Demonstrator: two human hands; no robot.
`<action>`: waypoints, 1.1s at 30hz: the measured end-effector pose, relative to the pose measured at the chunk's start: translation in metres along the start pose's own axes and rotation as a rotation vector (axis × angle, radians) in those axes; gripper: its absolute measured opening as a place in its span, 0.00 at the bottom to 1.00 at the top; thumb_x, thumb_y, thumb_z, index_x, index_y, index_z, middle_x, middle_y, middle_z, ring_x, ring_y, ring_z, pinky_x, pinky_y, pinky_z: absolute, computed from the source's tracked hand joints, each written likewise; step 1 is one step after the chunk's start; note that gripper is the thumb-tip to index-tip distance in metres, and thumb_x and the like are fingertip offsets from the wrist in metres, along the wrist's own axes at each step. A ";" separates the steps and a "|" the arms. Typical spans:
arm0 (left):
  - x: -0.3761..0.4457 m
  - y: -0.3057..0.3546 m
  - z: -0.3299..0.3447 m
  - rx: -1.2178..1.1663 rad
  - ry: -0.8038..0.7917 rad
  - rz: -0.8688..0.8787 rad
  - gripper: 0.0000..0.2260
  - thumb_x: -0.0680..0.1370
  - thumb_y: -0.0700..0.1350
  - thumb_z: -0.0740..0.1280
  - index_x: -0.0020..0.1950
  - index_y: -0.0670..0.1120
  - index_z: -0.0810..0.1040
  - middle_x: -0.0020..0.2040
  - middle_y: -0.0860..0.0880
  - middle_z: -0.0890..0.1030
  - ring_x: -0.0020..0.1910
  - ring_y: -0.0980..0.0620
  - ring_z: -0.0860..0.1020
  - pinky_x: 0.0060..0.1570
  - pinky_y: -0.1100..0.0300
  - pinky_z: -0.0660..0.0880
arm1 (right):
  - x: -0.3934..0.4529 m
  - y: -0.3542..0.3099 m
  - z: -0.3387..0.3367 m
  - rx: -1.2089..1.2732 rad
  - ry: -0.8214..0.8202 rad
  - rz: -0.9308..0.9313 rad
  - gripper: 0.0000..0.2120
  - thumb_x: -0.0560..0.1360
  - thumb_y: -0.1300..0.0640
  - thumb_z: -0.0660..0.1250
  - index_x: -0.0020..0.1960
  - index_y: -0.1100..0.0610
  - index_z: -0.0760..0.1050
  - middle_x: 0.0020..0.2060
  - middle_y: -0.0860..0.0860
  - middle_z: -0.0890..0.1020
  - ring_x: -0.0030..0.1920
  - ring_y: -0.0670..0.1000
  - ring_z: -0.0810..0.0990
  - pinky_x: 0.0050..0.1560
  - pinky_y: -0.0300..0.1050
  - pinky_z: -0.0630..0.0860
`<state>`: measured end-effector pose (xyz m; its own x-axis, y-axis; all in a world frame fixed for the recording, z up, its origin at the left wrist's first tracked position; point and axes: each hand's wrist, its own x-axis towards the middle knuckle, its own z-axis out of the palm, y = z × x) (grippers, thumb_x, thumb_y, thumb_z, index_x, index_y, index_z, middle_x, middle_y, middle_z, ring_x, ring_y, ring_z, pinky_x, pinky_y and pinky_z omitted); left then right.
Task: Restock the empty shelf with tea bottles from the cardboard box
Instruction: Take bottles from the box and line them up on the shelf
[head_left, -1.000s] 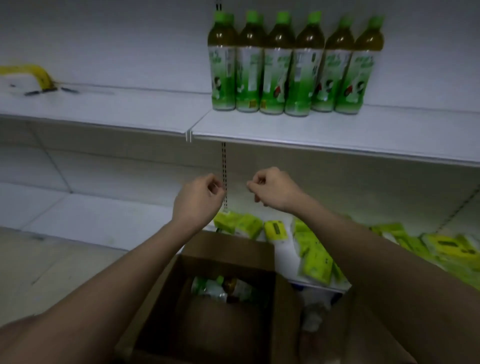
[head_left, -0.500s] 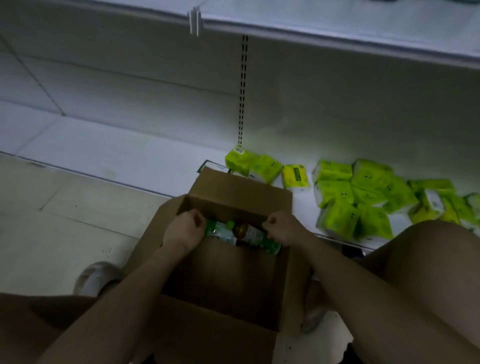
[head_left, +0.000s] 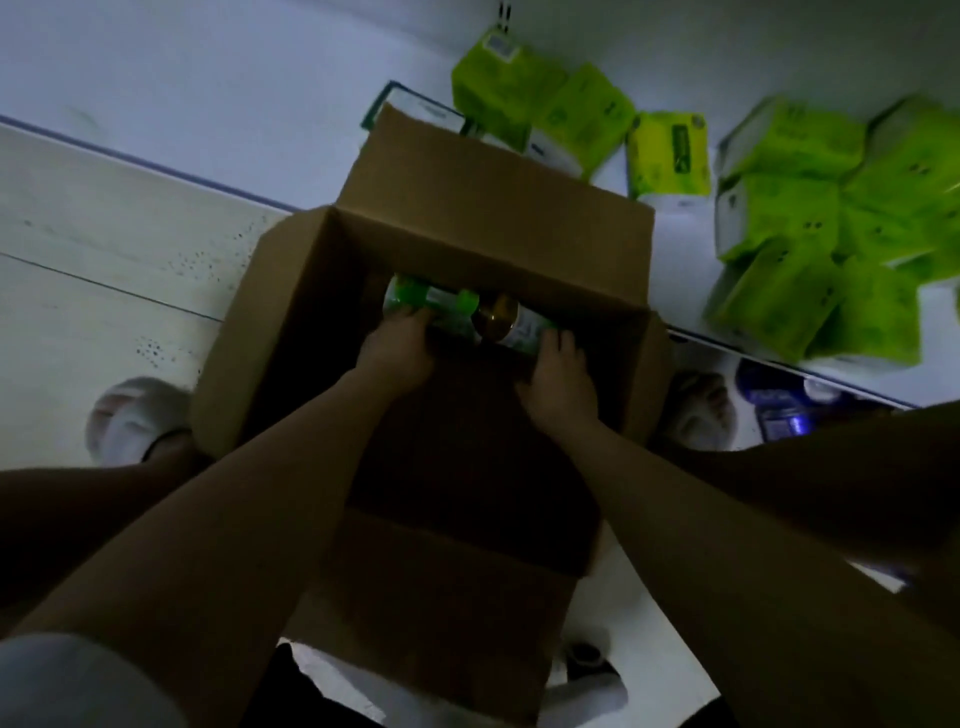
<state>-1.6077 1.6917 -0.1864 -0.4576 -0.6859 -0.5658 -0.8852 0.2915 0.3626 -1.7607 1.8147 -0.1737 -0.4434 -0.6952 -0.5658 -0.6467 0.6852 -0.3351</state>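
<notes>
An open cardboard box (head_left: 498, 208) stands on the floor below me, its flaps spread. Two green-labelled tea bottles lie on their sides against its far inner wall. My left hand (head_left: 397, 353) is down in the box with its fingers closed around the left bottle (head_left: 426, 299). My right hand (head_left: 558, 387) grips the right bottle (head_left: 511, 322), whose brown tea shows near its neck. The rest of the box floor is dark. The shelf with the standing bottles is out of view.
Several yellow-green tissue packs (head_left: 789, 218) lie heaped on the white bottom shelf (head_left: 208, 93) behind and right of the box. My feet in white shoes (head_left: 130, 421) flank the box on the pale floor. A dark blue package (head_left: 774, 410) lies at right.
The view has tipped further down onto the box. Both hands have sunk from the box rim onto the two lying bottles and closed on them.
</notes>
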 end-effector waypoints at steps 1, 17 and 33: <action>0.008 0.000 0.001 -0.015 -0.010 0.008 0.25 0.76 0.42 0.65 0.73 0.49 0.65 0.69 0.43 0.70 0.65 0.41 0.71 0.58 0.45 0.75 | 0.006 0.001 0.001 -0.017 0.029 -0.012 0.32 0.75 0.58 0.69 0.74 0.56 0.57 0.72 0.56 0.63 0.70 0.60 0.64 0.63 0.58 0.71; 0.032 -0.005 0.028 0.298 -0.054 -0.135 0.35 0.72 0.48 0.71 0.74 0.50 0.58 0.74 0.42 0.57 0.75 0.39 0.52 0.66 0.37 0.60 | 0.044 0.014 0.009 -0.453 -0.251 -0.231 0.30 0.77 0.59 0.64 0.76 0.53 0.58 0.72 0.58 0.63 0.71 0.63 0.62 0.66 0.61 0.65; 0.011 -0.014 0.065 0.480 -0.217 -0.130 0.33 0.73 0.44 0.69 0.74 0.49 0.58 0.71 0.42 0.64 0.70 0.37 0.61 0.62 0.39 0.65 | 0.025 0.025 0.048 -0.761 -0.304 -0.400 0.29 0.75 0.55 0.69 0.74 0.52 0.64 0.73 0.57 0.63 0.74 0.59 0.58 0.72 0.62 0.58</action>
<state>-1.6053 1.7233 -0.2457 -0.3039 -0.5977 -0.7419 -0.8511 0.5202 -0.0704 -1.7585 1.8253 -0.2323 0.0148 -0.6888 -0.7248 -0.9998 0.0018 -0.0222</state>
